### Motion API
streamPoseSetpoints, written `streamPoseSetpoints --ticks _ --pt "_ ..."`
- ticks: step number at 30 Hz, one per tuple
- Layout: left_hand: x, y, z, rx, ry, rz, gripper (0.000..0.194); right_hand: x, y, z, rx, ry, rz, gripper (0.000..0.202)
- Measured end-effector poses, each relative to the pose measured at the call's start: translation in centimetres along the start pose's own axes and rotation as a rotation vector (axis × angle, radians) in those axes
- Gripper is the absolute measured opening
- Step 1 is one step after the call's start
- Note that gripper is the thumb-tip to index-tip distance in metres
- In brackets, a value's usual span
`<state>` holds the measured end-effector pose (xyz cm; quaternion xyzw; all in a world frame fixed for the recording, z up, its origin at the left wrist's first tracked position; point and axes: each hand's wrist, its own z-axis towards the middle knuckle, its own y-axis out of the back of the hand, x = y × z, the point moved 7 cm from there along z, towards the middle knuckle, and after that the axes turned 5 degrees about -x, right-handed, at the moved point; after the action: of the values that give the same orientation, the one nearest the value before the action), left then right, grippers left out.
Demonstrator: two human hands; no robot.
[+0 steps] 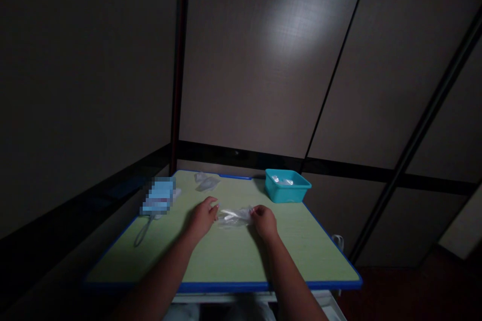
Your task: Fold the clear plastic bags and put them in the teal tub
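A clear plastic bag (234,216) lies over the middle of the green table between my two hands. My right hand (263,219) pinches the bag's right end between thumb and fingers. At the bag's left end is my left hand (205,215), its thumb and fingers apart and close to the plastic. Something pale and shiny shows inside or under the bag, too small to make out.
The green table (226,261) has a blue edge. A teal basket (288,193) with clear packets stands at the back right. More clear plastic (208,183) lies at the back left. A pixelated light blue object (160,194) with a looped strap rests at the left edge.
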<state>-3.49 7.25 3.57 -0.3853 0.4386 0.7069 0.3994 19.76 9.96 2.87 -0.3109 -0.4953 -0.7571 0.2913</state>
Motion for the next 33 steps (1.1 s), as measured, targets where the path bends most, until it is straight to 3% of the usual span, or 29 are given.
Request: streamPoseSetpoints --ticks 2,5,7,9,13,17,23,27,33 --pt "-1.5 0.4 -0.6 -0.042 -0.105 0.077 0.026 0.3 0.2 -0.3 0.009 0.014 -0.107 0.013" --pt "-4.5 -0.3 -2.1 -0.035 -0.39 0.306 0.031 0.9 0.2 -0.7 0.034 0.047 -0.299 0.015" --pt "-5.7 -1.8 -3.2 0.049 -0.555 0.474 0.037 1.1 0.2 -0.8 0.035 0.056 -0.379 0.017" --pt "-5.7 -3.4 -4.0 0.181 -0.623 0.575 0.042 1.1 0.3 -0.9 0.023 0.055 -0.415 0.019" --pt "-4.2 -5.4 -4.6 0.423 -0.619 0.644 0.047 1.0 0.3 -1.0 -0.002 0.055 -0.441 0.021" --pt "-3.0 -6.0 -4.7 0.536 -0.564 0.663 0.049 1.2 0.3 -1.1 -0.015 0.06 -0.447 0.021" --pt "-3.1 -5.8 -4.9 0.527 -0.534 0.697 0.055 1.3 0.3 -1.1 -0.012 0.054 -0.446 0.021" --pt "-3.1 -6.0 -5.3 0.581 -0.511 0.723 0.059 1.2 0.2 -1.0 -0.014 0.062 -0.455 0.021" --pt "-2.7 -5.8 -5.1 0.534 -0.462 0.76 0.06 1.1 0.2 -1.1 -0.003 0.055 -0.459 0.021"
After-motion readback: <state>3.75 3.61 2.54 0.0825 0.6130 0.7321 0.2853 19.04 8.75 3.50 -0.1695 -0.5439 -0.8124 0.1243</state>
